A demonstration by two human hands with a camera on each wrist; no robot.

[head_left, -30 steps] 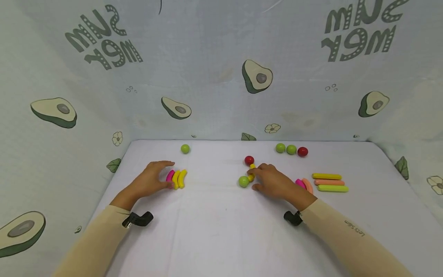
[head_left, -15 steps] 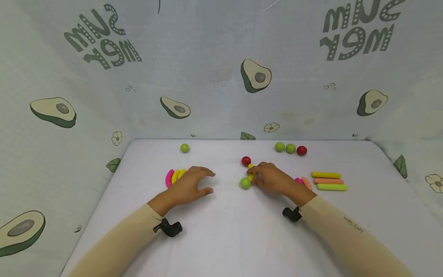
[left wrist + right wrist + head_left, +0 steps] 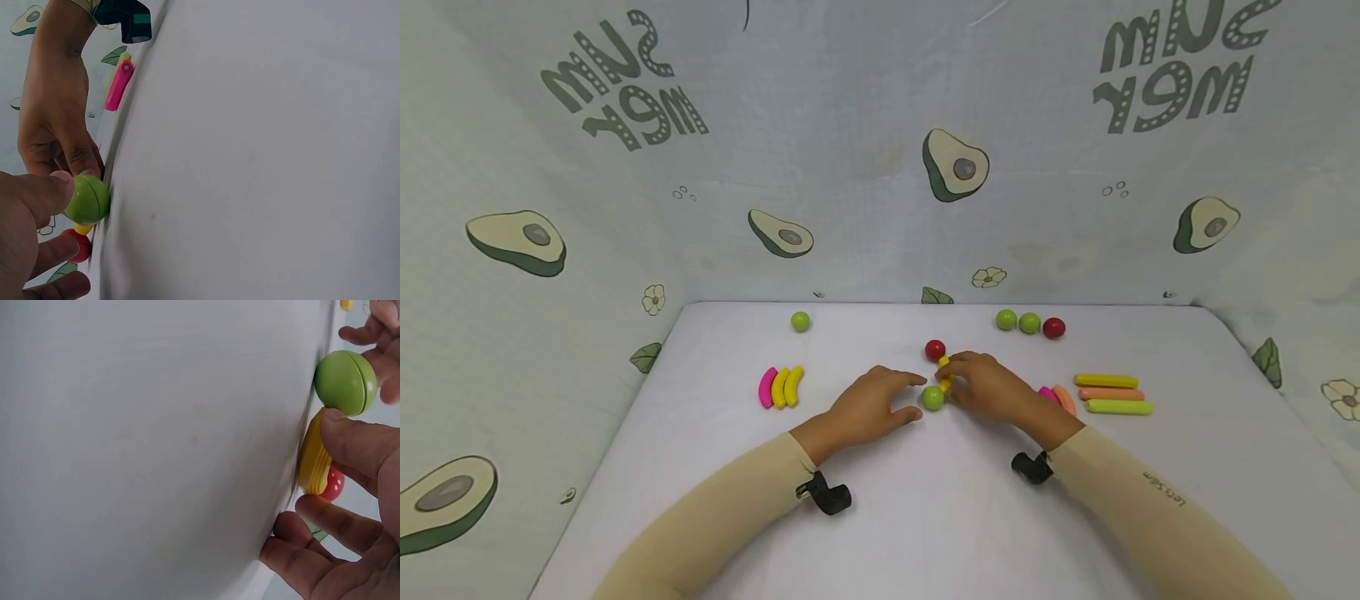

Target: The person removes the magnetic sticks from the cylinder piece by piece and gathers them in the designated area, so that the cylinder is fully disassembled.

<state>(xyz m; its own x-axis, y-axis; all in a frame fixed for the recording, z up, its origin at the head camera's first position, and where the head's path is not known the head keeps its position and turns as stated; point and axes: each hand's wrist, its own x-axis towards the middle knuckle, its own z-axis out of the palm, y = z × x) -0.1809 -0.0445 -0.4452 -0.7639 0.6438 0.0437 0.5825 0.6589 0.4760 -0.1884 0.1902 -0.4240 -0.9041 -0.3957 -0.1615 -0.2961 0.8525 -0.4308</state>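
Observation:
My right hand [image 3: 988,390] pinches a curved, ridged yellow piece [image 3: 314,457] between thumb and fingers near the middle of the table. A green ball [image 3: 933,398] sits at the near end of this piece, and a red ball [image 3: 935,350] is at its far end. My left hand [image 3: 867,407] reaches in from the left, thumb and fingers spread apart on the near side of the green ball. Whether the left thumb touches the ball cannot be told from the left wrist view. Part of the yellow piece is hidden behind the right fingers.
Pink and yellow curved pieces [image 3: 787,387] lie at left, below a lone green ball [image 3: 801,321]. Green balls [image 3: 1029,323] and a red ball [image 3: 1054,327] line the back right. Straight sticks [image 3: 1111,393] and partly covered curved pieces [image 3: 1064,399] lie at right.
My left hand has moved right, from around the pink and yellow curved pieces to beside the green ball. The right hand keeps its hold; the balls by it have shifted slightly.

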